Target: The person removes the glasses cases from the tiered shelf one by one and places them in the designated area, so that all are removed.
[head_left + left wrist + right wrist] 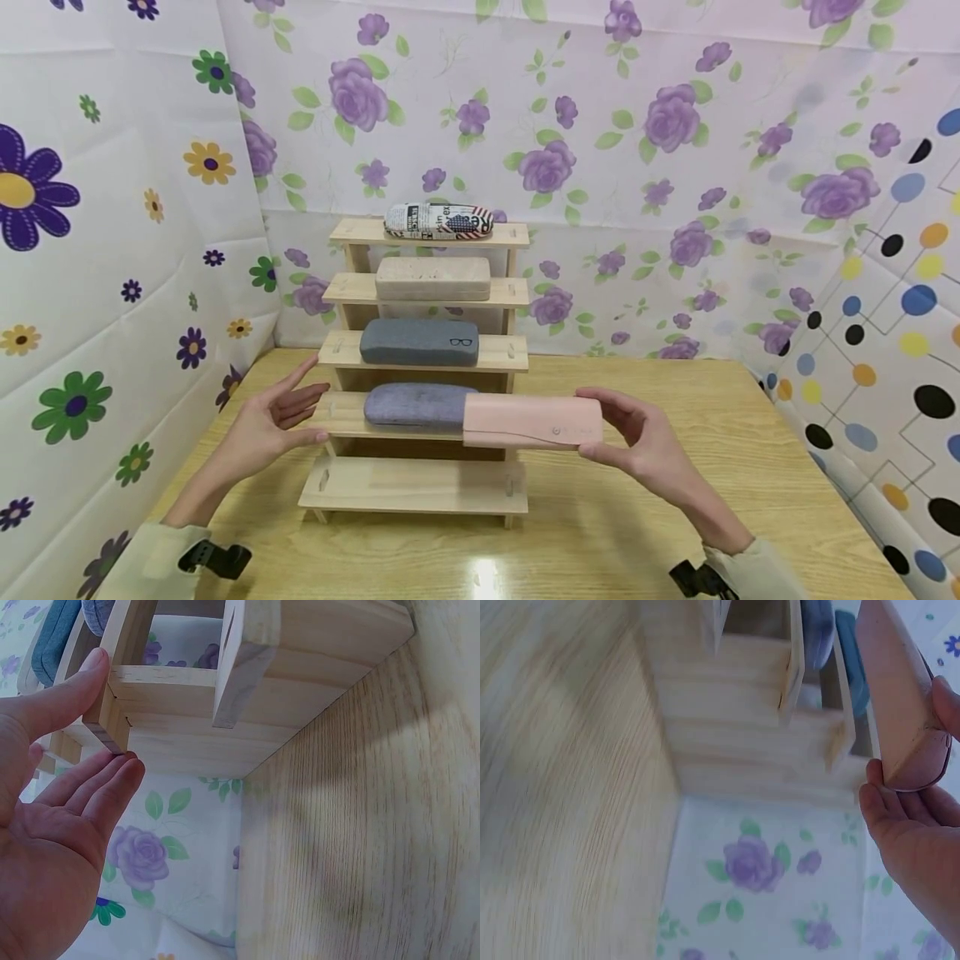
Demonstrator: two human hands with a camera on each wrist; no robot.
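Observation:
My right hand (648, 437) grips the right end of a pink glasses case (525, 419), thumb in front and fingers behind. Its left end overlaps a purple-blue glasses case (412, 406) on the second shelf from the bottom. In the right wrist view, the pink case (900, 697) is held by its end, beside the shelves. At the left end of that same shelf is my left hand (262, 421), thumb and fingers spread around the board's end. The left wrist view shows the thumb and fingertips (131, 766) right at the wooden shelf's edges (109, 724).
A stepped wooden rack (412, 487) stands on the wood-grain table (637, 517). Its higher shelves carry a blue-grey case (418, 342), a beige case (432, 278) and a newspaper-print case (438, 221). Flowered cloth (465, 117) hangs behind; patterned walls flank both sides.

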